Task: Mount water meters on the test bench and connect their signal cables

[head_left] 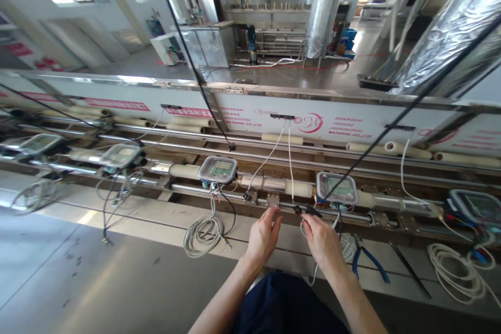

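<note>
My left hand [263, 236] hovers at the front rail with thumb and fingers apart and nothing visible between them. Beside it, my right hand [321, 240] pinches a small black connector [298, 211] at the rail. A dark, elongated piece [313, 212] lies against its fingertips. A white cable [290, 167] runs from the back panel down to the connector. A second white cable [266, 158] ends in a black plug [246, 195]. Clear-cased display meters [217, 171] sit left and right of my hands on a line of metal and cream tubes.
Blue-handled pliers [370, 261] and a thin dark rod [410, 270] lie on the bench ledge at right. Coiled grey cables [203, 235] hang over the ledge. A black cable [191, 62] dangles from above, and another [415, 102] slants across the right side.
</note>
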Tool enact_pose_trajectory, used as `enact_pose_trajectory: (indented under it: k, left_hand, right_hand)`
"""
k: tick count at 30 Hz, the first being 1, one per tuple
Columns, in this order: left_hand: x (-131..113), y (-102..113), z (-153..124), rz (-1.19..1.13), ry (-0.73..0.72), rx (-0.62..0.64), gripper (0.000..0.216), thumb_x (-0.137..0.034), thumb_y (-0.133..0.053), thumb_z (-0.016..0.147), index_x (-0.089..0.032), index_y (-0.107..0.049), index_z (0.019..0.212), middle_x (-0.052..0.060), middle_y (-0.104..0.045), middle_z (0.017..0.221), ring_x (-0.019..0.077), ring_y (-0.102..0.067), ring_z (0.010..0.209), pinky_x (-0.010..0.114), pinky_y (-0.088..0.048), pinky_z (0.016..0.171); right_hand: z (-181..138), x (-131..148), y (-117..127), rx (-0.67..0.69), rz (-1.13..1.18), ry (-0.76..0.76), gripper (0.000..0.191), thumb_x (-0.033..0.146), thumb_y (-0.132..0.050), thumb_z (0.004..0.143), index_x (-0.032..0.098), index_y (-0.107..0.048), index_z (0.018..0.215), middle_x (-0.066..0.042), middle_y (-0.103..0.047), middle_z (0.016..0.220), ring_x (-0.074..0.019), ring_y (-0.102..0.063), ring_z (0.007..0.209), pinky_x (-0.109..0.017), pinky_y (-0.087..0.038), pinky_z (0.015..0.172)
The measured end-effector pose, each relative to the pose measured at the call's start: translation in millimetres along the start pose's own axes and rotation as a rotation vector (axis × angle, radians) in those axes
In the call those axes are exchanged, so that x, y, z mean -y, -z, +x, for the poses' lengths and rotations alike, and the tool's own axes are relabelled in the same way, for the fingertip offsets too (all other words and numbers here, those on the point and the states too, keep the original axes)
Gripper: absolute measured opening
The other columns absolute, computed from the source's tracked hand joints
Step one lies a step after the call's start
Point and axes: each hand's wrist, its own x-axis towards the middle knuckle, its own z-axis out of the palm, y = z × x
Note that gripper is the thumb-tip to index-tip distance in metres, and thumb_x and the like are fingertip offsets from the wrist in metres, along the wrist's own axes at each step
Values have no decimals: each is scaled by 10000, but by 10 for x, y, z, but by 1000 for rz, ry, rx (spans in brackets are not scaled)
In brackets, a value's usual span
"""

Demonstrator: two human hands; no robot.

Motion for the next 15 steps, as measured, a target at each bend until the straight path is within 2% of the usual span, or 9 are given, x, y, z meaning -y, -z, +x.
enact_pose_trajectory:
  k: [3, 5, 6, 8, 10, 12, 15]
  left_hand:
    - [424, 73, -66, 44, 212, -159, 189, -176, -416, 861, -169, -528, 1013, 87, -545, 1079, 193, -583, 875, 310, -449, 789]
    - [695, 155, -94, 60, 332, -256, 254, -122, -380, 841, -136, -524, 1050, 135, -462, 1184, 225, -537, 996, 354, -430, 850]
    - [809, 197, -101, 56, 369, -276, 290, -94, -370, 825, -122, -525, 1069, 152, -434, 1215, 237, -513, 1040, 373, -416, 879]
    - [972, 266, -102, 16, 411, -244, 311, -59, -384, 787, -111, -560, 1038, 154, -483, 1162, 238, -520, 1030, 385, -410, 896]
    - [1033, 312, -98, -62, 427, -158, 252, -69, -427, 762, -123, -608, 929, 112, -579, 977, 216, -567, 914, 368, -434, 861]
    - [988, 350, -104, -157, 424, -76, 186, -127, -455, 773, -134, -617, 865, 71, -607, 825, 187, -586, 775, 328, -474, 759]
    - [754, 434, -140, -337, 394, 16, 219, -259, -445, 820, -131, -579, 938, 48, -608, 782, 142, -563, 618, 258, -476, 573]
  right_hand:
    - [-49, -112, -182, 1, 2, 38, 273, 187, -389, 902, 173, -586, 1091, -76, -666, 1005, -205, -640, 878, -301, -479, 735]
    - [-70, -164, -251, -2, 13, 71, 285, 189, -373, 902, 170, -571, 1106, -84, -658, 1013, -209, -631, 902, -316, -484, 762]
    - [-77, -178, -268, -5, 16, 85, 289, 195, -367, 903, 172, -566, 1111, -87, -653, 1014, -212, -627, 910, -325, -485, 772]
    - [-83, -175, -270, -22, 21, 96, 290, 217, -367, 903, 170, -564, 1110, -99, -638, 1025, -220, -617, 924, -342, -485, 789]
    - [-87, -127, -244, -52, 30, 75, 290, 248, -374, 902, 167, -572, 1099, -119, -610, 1059, -231, -608, 933, -357, -482, 795]
    - [-98, -31, -209, -67, 74, 30, 290, 284, -386, 900, 165, -585, 1073, -129, -592, 1069, -238, -601, 928, -367, -477, 796]
    - [-133, 200, -181, 46, 268, -27, 289, 344, -399, 897, 175, -608, 1001, -107, -613, 984, -214, -610, 833, -346, -480, 765]
